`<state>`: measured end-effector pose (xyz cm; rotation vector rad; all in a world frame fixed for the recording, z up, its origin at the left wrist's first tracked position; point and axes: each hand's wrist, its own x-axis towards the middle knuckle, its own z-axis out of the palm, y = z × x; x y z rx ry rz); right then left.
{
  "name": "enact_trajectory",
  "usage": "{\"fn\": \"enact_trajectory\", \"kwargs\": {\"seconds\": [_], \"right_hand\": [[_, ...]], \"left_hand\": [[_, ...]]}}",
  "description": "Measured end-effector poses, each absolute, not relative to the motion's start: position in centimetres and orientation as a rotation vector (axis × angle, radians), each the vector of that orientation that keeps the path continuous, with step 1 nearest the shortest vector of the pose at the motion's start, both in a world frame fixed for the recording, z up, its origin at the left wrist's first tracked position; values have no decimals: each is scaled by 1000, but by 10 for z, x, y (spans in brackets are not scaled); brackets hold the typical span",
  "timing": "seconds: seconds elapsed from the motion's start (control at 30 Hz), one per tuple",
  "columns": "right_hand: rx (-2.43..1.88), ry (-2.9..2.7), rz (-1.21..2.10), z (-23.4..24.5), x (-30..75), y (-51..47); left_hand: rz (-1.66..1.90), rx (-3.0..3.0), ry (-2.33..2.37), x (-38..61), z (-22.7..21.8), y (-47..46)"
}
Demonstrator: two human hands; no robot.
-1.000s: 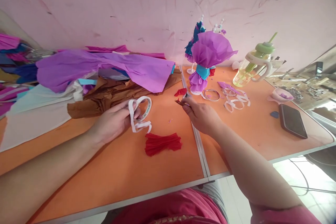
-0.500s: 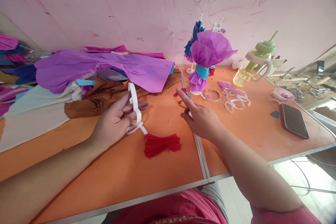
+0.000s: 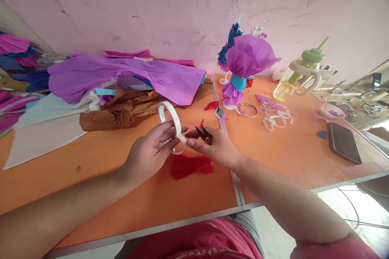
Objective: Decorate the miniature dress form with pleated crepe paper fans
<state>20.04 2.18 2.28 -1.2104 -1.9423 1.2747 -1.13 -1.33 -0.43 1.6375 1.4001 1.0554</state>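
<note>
A roll of white tape [image 3: 174, 115] stands on edge in my left hand [image 3: 147, 151], whose fingers are closed around its lower part. A loose strip of tape [image 3: 181, 149] curls below the roll. Dark-bladed scissors [image 3: 203, 132] lie within my right hand [image 3: 224, 149], blades pointing up and left; their handles are hidden by the palm. My right thumb and fingertips are at the tape strip, close to my left fingertips. Under both hands, a gathered piece of red crepe paper [image 3: 191, 167] rests on the orange table [image 3: 127, 206].
Purple paper [image 3: 127, 73] and crumpled brown paper [image 3: 118, 109] are piled at the back left. A purple paper-wrapped figure [image 3: 243, 64] stands behind my right hand. Further right are white rings [image 3: 273, 121], a bottle [image 3: 299, 75], a bowl [image 3: 330, 111] and a phone [image 3: 343, 141].
Both hands have come together: my left hand moved right with the tape roll, and my right hand drew in toward it. The scissors' blades now show clearly.
</note>
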Motion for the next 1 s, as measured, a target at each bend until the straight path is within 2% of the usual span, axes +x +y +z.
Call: {"fn": "enact_trajectory", "kwargs": {"seconds": [0.2,0.3,0.5,0.67,0.8,0.9,1.0], "right_hand": [[-1170,-1836,1334,15,195,22],[-1142,-1792,1416,14,196,23],[-1044,-1815,1569,18,195,21],[-1170,-1967,1434,16,192,18],[-1246,-2033,1109,6,192,18],[-1169,-1869,873,5,196,20],[-1055,-1819,780,9,198,20]], "left_hand": [[961,1758,1349,-11,-12,-14],[1023,1611,1405,-12,-11,-11],[1129,1377,1171,-13,7,-8],[1195,1355,1032,-12,14,-11],[1213,1444,1248,-11,9,-14],[1127,1540,1330,-12,3,-16],[948,1634,1396,-10,-1,-19]]}}
